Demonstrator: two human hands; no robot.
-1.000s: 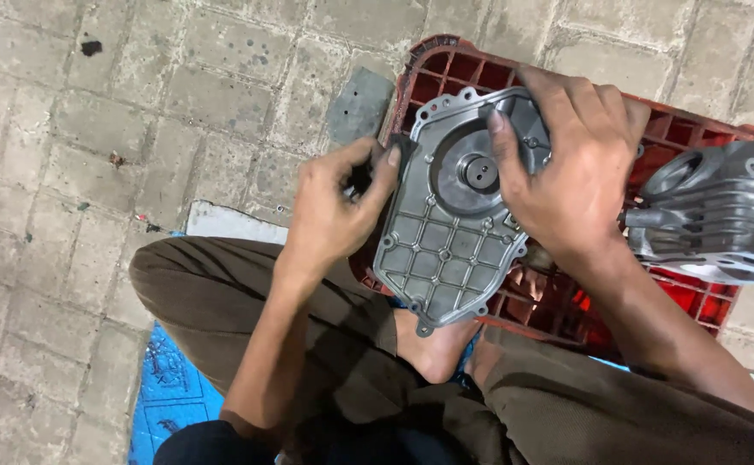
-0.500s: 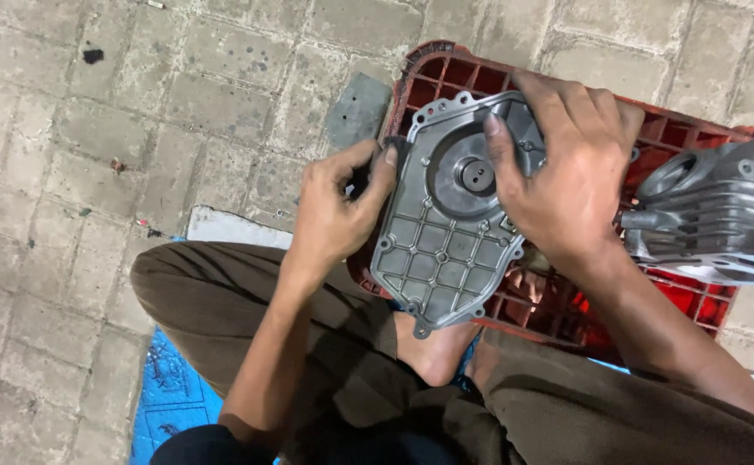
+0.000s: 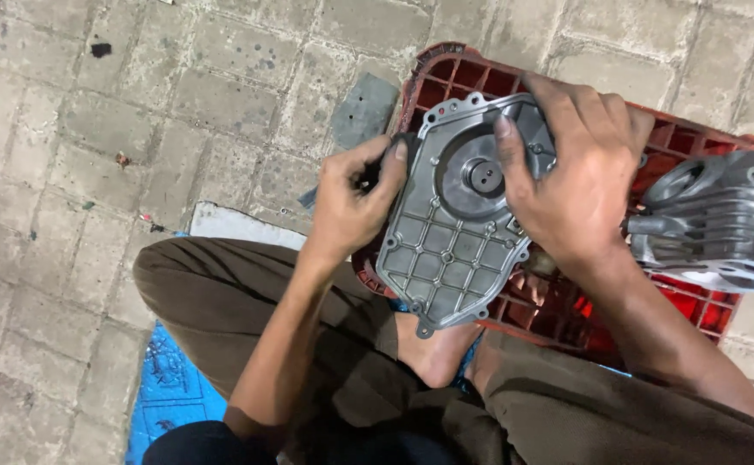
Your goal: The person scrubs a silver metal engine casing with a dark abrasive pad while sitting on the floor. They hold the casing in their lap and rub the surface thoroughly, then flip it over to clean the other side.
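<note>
Head view, looking straight down. Left hand point(image 3: 355, 202) curled at the left edge of the cover point(image 3: 463, 211), fingers folded round a small dark tool point(image 3: 370, 176), thumb tip pressed against the cover's rim; forearm running down and left over the knee. Right hand point(image 3: 579, 185) spread wide and laid flat over the cover's upper right, index finger stretched toward the round boss at its centre, remaining fingers wrapped over the far edge; gripping rather than merely resting, though how firmly cannot be told. Right forearm slanting down to the lower right corner. One grey cast cover, ribbed in a square grid on its lower half, tilted with its narrow end pointing down toward a bare foot point(image 3: 433, 353). Beneath the cover, one red crate point(image 3: 480, 77), its lattice showing above and to the right. Just right of the cover, touching the crate, one grey finned engine part point(image 3: 721, 220). Left of the cover's top, one flat grey plate point(image 3: 364, 108) lying on the paving. Below and left of the cover, brown-trousered legs folded, with one blue mat point(image 3: 170, 387) under them.
</note>
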